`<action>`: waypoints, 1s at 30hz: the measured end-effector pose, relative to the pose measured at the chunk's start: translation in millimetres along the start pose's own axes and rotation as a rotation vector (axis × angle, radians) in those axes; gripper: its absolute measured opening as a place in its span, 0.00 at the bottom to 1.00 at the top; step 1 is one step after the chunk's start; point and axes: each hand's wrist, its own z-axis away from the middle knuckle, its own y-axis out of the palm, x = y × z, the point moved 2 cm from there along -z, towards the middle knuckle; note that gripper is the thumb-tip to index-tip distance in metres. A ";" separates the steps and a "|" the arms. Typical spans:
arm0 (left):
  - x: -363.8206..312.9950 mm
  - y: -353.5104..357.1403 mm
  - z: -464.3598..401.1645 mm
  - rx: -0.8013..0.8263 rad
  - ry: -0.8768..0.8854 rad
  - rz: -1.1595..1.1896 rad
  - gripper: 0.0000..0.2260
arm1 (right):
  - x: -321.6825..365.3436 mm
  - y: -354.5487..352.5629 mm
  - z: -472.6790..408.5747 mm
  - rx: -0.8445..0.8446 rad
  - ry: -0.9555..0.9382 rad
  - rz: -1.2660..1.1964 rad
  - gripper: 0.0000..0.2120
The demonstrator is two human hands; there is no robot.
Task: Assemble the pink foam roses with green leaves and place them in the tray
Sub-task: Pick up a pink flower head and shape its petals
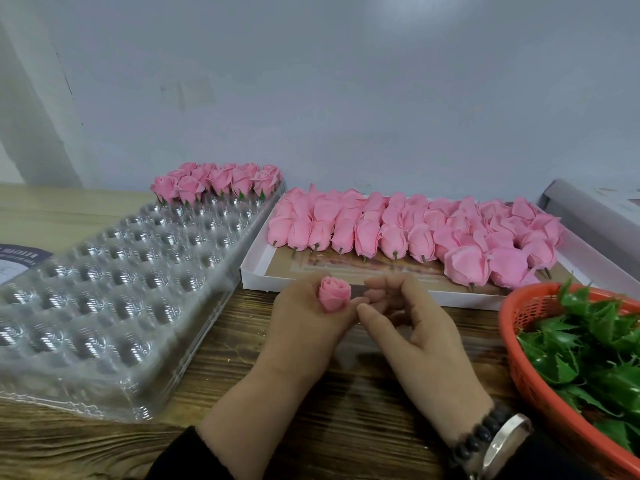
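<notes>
Dark sleeves (pixel 180 459) occupied the bottom edge of the frame, the right wrist bearing a beaded bracelet (pixel 474 441) and a silver bangle (pixel 502 445). Left hand (pixel 304 320), lower centre: fingers curled round one pink foam rose (pixel 334 297), bloom upward. Right hand (pixel 405 313), just beside it: fingers loosely curled, thumb tip near the rose's base; whether it held anything could not be told. Red mesh basket (pixel 530 368), lower right: heaped with green leaves (pixel 588 344). Clear plastic cavity tray (pixel 114 296), left: assembled roses with green leaves (pixel 218 181) stood in its far rows, the nearer cavities unfilled. White shallow box (pixel 252 271), centre right, behind the hands: rows of leafless rose heads (pixel 398 230) lying on their sides, stubs toward the camera. All rested on a wood-grain table (pixel 242 341) against a pale wall (pixel 346 81).
</notes>
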 end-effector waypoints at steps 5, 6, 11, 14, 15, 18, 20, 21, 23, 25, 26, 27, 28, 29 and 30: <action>-2.6 -1.2 0.5 0.139 0.022 -0.226 0.19 | 0.4 -0.2 2.8 0.102 -0.045 0.000 0.17; -3.2 -1.5 0.7 0.173 0.027 -0.262 0.26 | 0.7 0.0 2.4 0.109 -0.065 0.038 0.17; -0.9 -1.0 2.5 0.262 0.027 -0.379 0.42 | 3.4 1.3 2.8 0.186 -0.056 0.027 0.15; -0.4 0.5 3.5 0.282 0.022 -0.385 0.43 | 4.0 -0.2 2.9 0.200 -0.036 0.003 0.10; -0.5 0.5 3.5 0.284 0.019 -0.379 0.43 | 4.2 -0.4 2.7 0.199 -0.035 0.007 0.09; 0.0 0.2 3.6 0.278 0.027 -0.362 0.43 | 4.3 0.1 2.3 0.196 -0.036 -0.012 0.07; -0.6 1.0 4.3 0.281 0.030 -0.371 0.43 | 4.2 -0.1 2.9 0.190 -0.034 -0.043 0.06; -0.8 1.5 4.4 0.283 0.027 -0.376 0.43 | 4.3 -0.5 3.1 0.184 -0.033 -0.058 0.06; -1.0 2.6 4.3 0.291 0.020 -0.369 0.42 | 4.7 -0.7 3.2 0.169 -0.028 -0.079 0.06; 0.3 3.2 4.2 0.310 0.021 -0.317 0.42 | 4.3 -0.5 2.6 0.155 -0.022 -0.086 0.06; 1.1 3.3 4.5 0.318 0.027 -0.282 0.42 | 3.6 -0.8 2.1 0.146 -0.016 -0.088 0.06; 1.4 3.2 5.2 0.324 0.034 -0.249 0.43 | 2.7 -1.2 1.4 0.134 -0.007 -0.089 0.07; 2.1 3.2 5.6 0.323 0.041 -0.229 0.44 | 1.4 -2.1 0.6 0.114 0.005 -0.095 0.07; 3.0 3.0 5.3 0.310 0.050 -0.233 0.44 | -0.2 -3.5 -0.3 0.085 0.022 -0.110 0.06; 3.8 2.5 4.6 0.282 0.061 -0.255 0.45 | -1.6 -5.3 -1.4 0.049 0.044 -0.137 0.06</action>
